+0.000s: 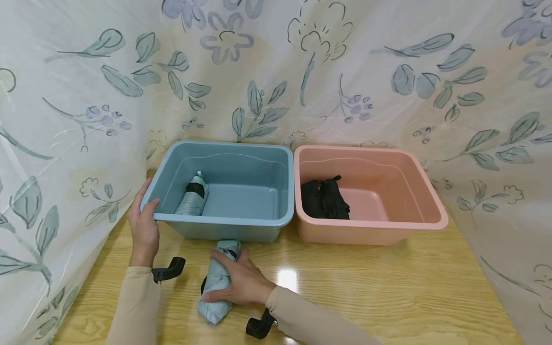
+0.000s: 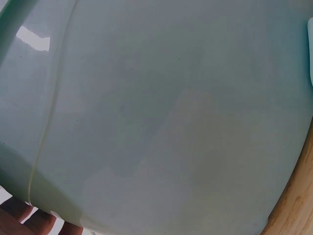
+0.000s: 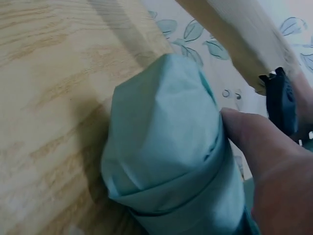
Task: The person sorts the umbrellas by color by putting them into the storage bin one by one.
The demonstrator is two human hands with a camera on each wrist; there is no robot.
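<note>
My right hand grips a folded light-blue umbrella in front of the blue bin. In the right wrist view my thumb presses along the side of the wrapped umbrella; whether it touches the table cannot be told. At the front left corner of the blue plastic bin, my left hand holds the rim, thumb on top. Fingertips show beside the bin's wall in the left wrist view. A second light-blue umbrella with a black band lies inside, at the left.
Close to the right of the blue bin stands a pink bin, with black folded umbrellas in its left part. Both bins stand on a wooden table. A floral sheet hangs behind and along the sides.
</note>
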